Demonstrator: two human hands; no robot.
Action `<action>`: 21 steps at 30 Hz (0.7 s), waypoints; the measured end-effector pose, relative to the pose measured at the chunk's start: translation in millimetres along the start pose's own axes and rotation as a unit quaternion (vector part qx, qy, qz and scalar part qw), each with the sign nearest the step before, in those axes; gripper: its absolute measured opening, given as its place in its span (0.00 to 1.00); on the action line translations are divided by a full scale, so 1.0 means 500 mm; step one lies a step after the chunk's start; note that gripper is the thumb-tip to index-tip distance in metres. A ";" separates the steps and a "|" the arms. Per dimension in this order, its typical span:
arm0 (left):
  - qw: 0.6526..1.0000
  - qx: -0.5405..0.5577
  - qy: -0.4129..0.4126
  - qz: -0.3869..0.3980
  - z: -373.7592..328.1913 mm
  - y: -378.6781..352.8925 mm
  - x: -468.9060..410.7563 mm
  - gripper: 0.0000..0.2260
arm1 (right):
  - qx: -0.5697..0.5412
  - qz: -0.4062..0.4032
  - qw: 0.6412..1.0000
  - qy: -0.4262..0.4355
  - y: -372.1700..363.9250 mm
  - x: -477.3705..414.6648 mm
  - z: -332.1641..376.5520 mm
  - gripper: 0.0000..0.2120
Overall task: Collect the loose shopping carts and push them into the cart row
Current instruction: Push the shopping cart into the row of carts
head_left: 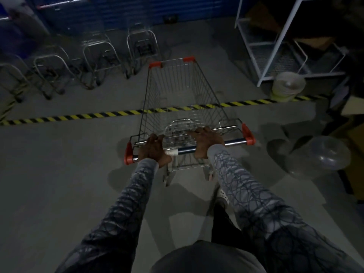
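Currently I have both hands on the shopping cart. My left hand is wrapped round the handle bar near its left orange end cap. My right hand grips the same bar further right, fingers lying forward over the wire seat flap. The basket stretches straight ahead of the hands, across the yellow-and-black floor tape. Ahead and left of the hands the cart row stands by the blue wall, blurred, well apart from my cart. Right of the hands sits a clear plastic bowl; further ahead, a pale bucket stands beside a white shelf frame.
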State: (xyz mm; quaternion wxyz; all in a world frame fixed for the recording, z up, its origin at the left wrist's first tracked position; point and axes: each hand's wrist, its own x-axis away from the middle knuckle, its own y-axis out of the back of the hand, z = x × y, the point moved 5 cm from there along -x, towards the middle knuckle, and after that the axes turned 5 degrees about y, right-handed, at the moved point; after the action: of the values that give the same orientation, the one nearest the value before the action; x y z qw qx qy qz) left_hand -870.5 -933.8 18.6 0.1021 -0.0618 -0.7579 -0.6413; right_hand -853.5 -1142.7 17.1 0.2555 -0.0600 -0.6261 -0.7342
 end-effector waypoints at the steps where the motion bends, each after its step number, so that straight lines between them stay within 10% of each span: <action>1: 1.000 -0.001 -0.001 0.003 -0.023 0.008 -0.046 0.40 | 0.002 -0.001 1.000 0.002 0.022 -0.036 -0.031 0.49; 21: 0.993 0.064 0.094 -0.012 -0.403 0.139 -0.749 0.37 | 0.007 -0.021 0.998 0.064 0.408 -0.625 -0.509 0.51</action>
State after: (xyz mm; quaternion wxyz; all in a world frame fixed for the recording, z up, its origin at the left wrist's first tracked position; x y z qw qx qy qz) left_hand -475.8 -1106.6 29.0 0.1692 0.0147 -0.7849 -0.5959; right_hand -433.2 -1308.2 17.9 0.2801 0.0023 -0.6148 -0.7373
